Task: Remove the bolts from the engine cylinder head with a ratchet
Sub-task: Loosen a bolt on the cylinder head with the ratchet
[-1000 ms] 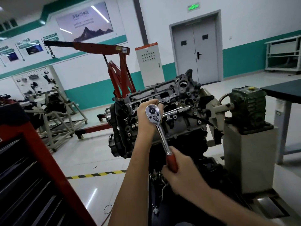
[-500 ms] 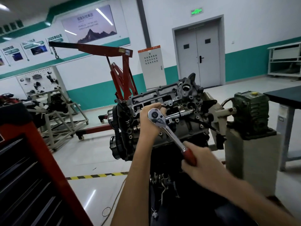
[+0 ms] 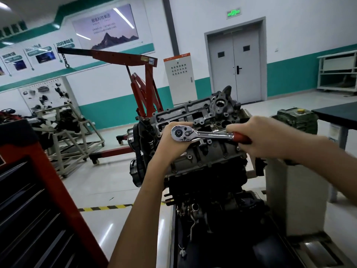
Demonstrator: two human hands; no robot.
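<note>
Crosswise, ratchet (image 3: 202, 134) in right hand (image 3: 270, 138)

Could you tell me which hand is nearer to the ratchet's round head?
Left. The left hand holds the ratchet head; the right hand grips the red handle at the other end.

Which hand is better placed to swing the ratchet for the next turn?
Likely right. The right hand grips the ratchet by its red handle, far from the pivot, so it can swing. The left hand cups the ratchet's head, steadying it on the cylinder head.
</note>
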